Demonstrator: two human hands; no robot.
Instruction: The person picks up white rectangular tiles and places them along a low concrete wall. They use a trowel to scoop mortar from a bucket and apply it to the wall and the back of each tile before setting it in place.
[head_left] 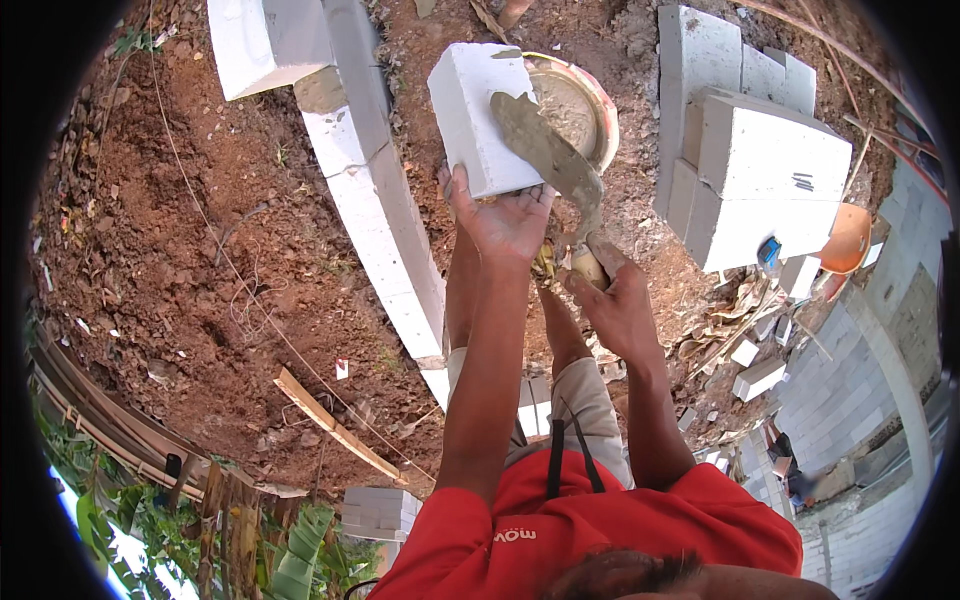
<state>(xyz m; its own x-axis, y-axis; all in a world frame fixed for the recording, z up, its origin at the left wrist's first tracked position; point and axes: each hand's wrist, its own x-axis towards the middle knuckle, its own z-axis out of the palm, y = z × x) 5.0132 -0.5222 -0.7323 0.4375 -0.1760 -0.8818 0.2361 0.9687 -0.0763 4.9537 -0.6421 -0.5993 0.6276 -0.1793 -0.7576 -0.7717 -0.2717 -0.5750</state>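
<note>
My left hand (505,222) grips the near end of a white aerated concrete block (465,125), its fingers spread around the lower edge. The block is held up in front of me, tilted, with a small grey patch near its far edge. In my right hand (618,305) is the handle of a trowel (552,152). Grey mortar coats the trowel's blade, which lies across the right side of the block; whether it touches cannot be made out. Behind the block, partly covered by it, a round bucket (611,120) holds wet grey mortar.
A low row of white blocks (372,215) runs along the ground to my left, with a string (190,180) stretched farther left. Stacked blocks (775,165) stand at right, near an orange container (847,238). A wooden strip (335,425) lies on the reddish soil.
</note>
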